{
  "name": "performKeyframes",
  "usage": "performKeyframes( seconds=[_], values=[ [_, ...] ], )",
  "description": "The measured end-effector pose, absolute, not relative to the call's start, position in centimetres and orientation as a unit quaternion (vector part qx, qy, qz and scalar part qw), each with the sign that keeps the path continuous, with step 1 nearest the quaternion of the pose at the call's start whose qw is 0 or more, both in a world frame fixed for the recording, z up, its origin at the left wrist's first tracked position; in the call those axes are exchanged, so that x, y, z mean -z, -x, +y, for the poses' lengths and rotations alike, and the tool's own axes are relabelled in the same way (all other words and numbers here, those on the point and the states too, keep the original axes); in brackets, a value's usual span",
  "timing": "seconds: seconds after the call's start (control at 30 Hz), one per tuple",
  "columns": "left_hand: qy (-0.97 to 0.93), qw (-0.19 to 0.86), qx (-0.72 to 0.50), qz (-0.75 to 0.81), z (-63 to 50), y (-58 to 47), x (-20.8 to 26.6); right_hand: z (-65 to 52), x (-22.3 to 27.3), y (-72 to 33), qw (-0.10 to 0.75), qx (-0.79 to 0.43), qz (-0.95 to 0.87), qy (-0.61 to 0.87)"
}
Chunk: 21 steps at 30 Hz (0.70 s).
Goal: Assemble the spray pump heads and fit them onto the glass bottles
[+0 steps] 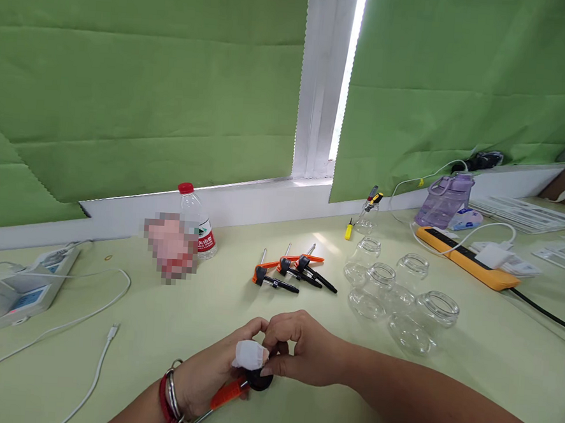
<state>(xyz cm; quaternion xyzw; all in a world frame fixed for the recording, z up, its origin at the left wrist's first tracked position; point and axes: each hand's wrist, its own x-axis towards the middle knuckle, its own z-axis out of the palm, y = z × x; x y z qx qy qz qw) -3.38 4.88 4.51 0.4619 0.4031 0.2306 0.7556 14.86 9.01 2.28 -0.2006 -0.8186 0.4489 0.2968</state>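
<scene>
My left hand (220, 367) is closed round an orange-and-black device with a metal rod (227, 394) low in the middle of the view. White wrapping covers its thumb. My right hand (298, 346) pinches at the black round end of the same device, its fingertips close to the left thumb; what exactly they grip is partly hidden. Beyond my hands lie several similar orange-and-black devices (291, 269) with metal rods and black stems. To the right stand several clear wide-mouthed jars (376, 294) without lids.
A clear bottle with a red cap (207, 239) stands at the back beside a blurred pink pack (169, 246). White cables (95, 369) and a power strip (43, 280) lie left. Screwdrivers (372, 201), a purple bottle (446, 199) and an orange power strip (466, 258) are back right.
</scene>
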Motion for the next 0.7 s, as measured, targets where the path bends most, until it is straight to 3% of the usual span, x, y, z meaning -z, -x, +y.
performKeyframes(
  seconds=[0.7],
  values=[
    [-0.46,0.749,-0.228,0.418,4.84,3.26,-4.71,9.11,-2.13,-14.96,0.322,-0.442,-0.816,0.188]
  ],
)
